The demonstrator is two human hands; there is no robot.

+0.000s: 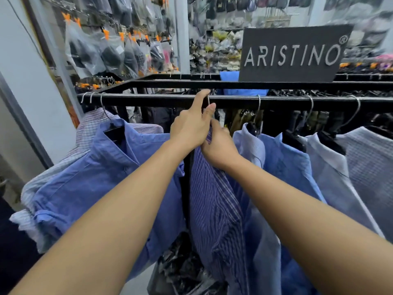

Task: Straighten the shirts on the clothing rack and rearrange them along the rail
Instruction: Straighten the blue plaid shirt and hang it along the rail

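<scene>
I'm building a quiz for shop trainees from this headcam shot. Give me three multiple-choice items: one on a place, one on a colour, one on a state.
1. Where does the ARISTINO sign stand?
A. on the floor
B. up top, beyond the front rail
C. pinned to a shirt

2. What colour is the striped shirt in the middle?
A. red
B. yellow
C. dark blue

3. What is the left hand doing?
A. pinching a hanger hook at the rail
B. hanging idle
C. pressing on the sign

Answers:
1. B: the sign stands higher than the rail and behind it.
2. C: the cloth is dark blue with pale stripes.
3. A: thumb and finger close on the wire hook, while the right hand grips the shirt's top.
</scene>
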